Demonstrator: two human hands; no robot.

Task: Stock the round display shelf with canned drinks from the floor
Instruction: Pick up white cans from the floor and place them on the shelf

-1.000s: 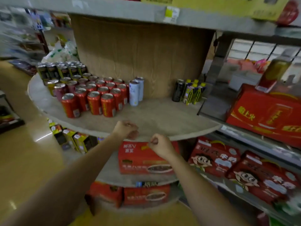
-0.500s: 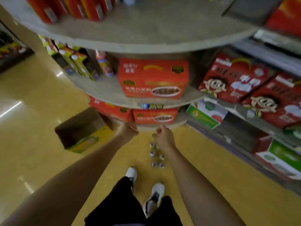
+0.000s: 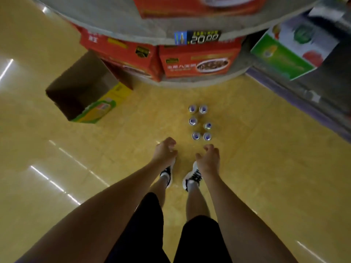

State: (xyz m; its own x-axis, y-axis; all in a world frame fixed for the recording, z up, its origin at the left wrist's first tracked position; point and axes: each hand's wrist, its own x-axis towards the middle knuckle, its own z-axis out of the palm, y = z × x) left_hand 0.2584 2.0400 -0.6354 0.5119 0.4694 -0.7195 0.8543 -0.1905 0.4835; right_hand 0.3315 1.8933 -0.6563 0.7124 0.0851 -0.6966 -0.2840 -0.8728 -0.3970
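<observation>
My left hand hangs below me with its fingers curled loosely inward, grasping nothing. My right hand is beside it, fingers half bent and spread, palm empty too. Both forearms are bare and run down to the bottom edge, cut off before the elbows. Between them I see my black shorts and my white sneakers with dark laces, the left toe partly hidden behind my left hand.

Just beyond my fingertips the canned drinks stand upright on the floor, six small cylinders in three rough pairs, seen from above so only their round silvery tops with a bluish patch show; their sides and labels I cannot read. The floor is smooth, glossy yellow tile with streaks of reflected light.

To the left, well apart from the cans, an open cardboard box lies tilted, brown and dull inside, with a yellow and green printed outer face; its inside is dark and I cannot tell what it holds.

Ahead is the round display shelf, its curved grey tier looking like rough stone or concrete, its upper part out of view. A price tag on the rim reads 20.00. Under it sit red cartons with a bowl picture, glossy and boxy. At the far right a green and white carton is blurred.
</observation>
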